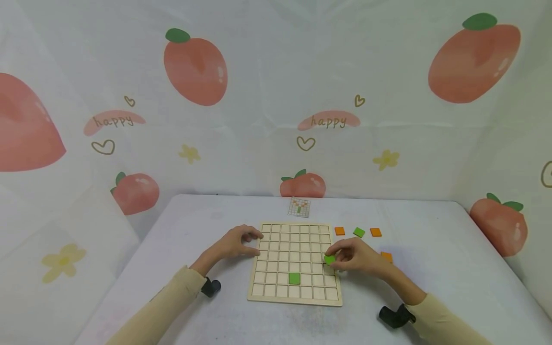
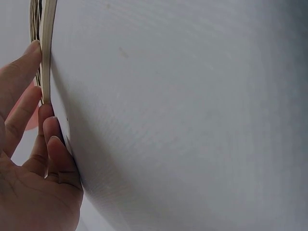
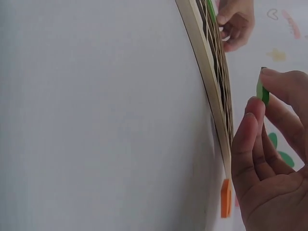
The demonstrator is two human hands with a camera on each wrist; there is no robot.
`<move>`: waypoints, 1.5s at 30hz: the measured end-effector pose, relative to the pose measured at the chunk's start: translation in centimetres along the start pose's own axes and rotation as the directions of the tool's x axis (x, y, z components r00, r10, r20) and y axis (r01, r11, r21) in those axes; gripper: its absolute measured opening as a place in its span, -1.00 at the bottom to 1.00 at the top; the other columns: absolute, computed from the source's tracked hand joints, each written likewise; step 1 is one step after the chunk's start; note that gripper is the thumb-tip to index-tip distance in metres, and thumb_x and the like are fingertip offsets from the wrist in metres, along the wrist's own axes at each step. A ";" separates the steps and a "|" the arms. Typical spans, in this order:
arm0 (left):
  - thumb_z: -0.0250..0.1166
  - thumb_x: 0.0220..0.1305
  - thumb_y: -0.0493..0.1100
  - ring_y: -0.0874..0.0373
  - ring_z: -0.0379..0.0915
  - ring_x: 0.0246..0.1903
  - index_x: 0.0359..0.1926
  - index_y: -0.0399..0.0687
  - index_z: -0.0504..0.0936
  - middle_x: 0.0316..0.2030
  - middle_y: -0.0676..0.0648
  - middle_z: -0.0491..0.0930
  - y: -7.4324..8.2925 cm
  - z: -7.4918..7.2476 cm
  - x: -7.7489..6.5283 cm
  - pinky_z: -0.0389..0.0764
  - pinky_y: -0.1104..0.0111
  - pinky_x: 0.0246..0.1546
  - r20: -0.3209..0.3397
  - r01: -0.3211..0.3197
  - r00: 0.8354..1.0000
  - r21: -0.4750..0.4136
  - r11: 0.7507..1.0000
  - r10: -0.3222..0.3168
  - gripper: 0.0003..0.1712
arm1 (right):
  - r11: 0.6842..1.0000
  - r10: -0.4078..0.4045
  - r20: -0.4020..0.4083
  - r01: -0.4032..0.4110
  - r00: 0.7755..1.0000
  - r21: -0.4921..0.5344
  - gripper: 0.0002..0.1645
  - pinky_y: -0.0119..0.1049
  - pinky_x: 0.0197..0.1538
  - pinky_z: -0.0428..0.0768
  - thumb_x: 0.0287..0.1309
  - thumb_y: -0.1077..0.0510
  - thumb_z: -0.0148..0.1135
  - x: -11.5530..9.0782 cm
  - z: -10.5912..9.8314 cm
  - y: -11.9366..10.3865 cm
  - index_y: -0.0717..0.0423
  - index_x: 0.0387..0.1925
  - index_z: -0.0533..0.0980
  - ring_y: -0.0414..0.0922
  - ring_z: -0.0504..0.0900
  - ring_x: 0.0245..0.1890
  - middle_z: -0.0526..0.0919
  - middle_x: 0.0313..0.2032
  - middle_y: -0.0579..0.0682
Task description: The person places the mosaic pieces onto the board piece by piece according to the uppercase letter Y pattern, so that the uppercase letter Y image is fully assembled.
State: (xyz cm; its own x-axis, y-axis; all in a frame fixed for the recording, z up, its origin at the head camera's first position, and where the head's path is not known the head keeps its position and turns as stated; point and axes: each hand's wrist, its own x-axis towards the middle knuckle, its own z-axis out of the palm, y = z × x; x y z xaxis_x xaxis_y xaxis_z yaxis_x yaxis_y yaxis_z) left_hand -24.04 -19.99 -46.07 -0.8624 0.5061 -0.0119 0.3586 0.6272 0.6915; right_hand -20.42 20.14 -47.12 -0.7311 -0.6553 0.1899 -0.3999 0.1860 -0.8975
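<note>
A wooden grid board (image 1: 294,303) lies on the table with one green square tile (image 1: 294,278) set in a lower cell. My left hand (image 1: 235,242) touches the board's left edge with thumb and fingertips spread along it; the left wrist view shows the fingers (image 2: 29,113) against the wooden rim (image 2: 46,53). Between thumb and fingertips, my right hand (image 1: 360,258) pinches another green tile (image 3: 263,91), held above the board's right side. In the right wrist view this tile is apart from the board.
Loose orange tiles (image 1: 376,232) and a green tile (image 1: 359,232) lie right of the board. Another orange tile (image 1: 386,257) is partly hidden by my right hand. Behind the board lies a small card (image 1: 299,207) with a printed coloured grid.
</note>
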 end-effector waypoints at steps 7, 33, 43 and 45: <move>0.59 0.12 -0.14 0.05 0.47 -0.06 0.07 -0.09 0.69 0.00 0.00 0.59 0.0 0.0 0.0 0.50 0.11 0.03 -0.005 0.015 1.000 0.000 1.000 -0.015 -0.52 | 0.999 0.024 -0.013 -0.024 1.000 -0.043 -0.68 -0.36 -0.32 0.63 0.08 0.27 0.55 0.9 1.3 -0.2 0.17 -0.10 0.68 -0.16 0.63 -0.45 0.69 -0.34 -0.02; 0.59 0.11 -0.16 0.06 0.47 -0.06 0.08 -0.09 0.69 0.00 0.00 0.59 0.3 0.1 0.0 0.51 0.12 0.04 -0.005 0.028 1.000 0.005 1.000 -0.028 -0.51 | 0.994 0.016 -0.041 -0.020 0.999 -0.103 -0.72 -0.32 -0.25 0.65 0.07 0.20 0.58 4.1 5.3 -1.4 0.16 -0.16 0.72 -0.18 0.63 -0.39 0.71 -0.32 -0.04; 0.59 0.12 -0.15 0.07 0.48 -0.07 0.07 -0.07 0.69 -0.03 0.02 0.58 0.3 0.1 0.0 0.51 0.13 0.02 -0.010 0.032 0.999 0.017 0.999 -0.032 -0.52 | 0.990 0.034 -0.025 -0.037 0.999 -0.138 -0.73 -0.32 -0.23 0.64 0.08 0.17 0.57 5.0 6.5 -1.8 0.15 -0.18 0.73 -0.21 0.63 -0.36 0.71 -0.31 -0.05; 0.59 0.12 -0.15 0.06 0.48 -0.07 0.07 -0.07 0.70 -0.04 0.02 0.58 0.3 0.0 0.0 0.51 0.13 0.02 -0.012 0.031 0.999 0.018 0.999 -0.031 -0.52 | 0.988 0.043 -0.028 -0.047 0.999 -0.148 -0.74 -0.32 -0.23 0.63 0.08 0.18 0.57 5.1 6.7 -2.0 0.14 -0.18 0.72 -0.21 0.62 -0.37 0.70 -0.31 -0.07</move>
State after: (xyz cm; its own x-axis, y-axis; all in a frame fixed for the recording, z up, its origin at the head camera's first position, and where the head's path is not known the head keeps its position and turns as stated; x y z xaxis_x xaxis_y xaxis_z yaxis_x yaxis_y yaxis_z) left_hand -23.89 -19.79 -45.88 -0.8771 0.4796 -0.0248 0.3379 0.6530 0.6778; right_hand -19.65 11.57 -47.02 -0.7630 -0.6257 0.1624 -0.4426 0.3225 -0.8367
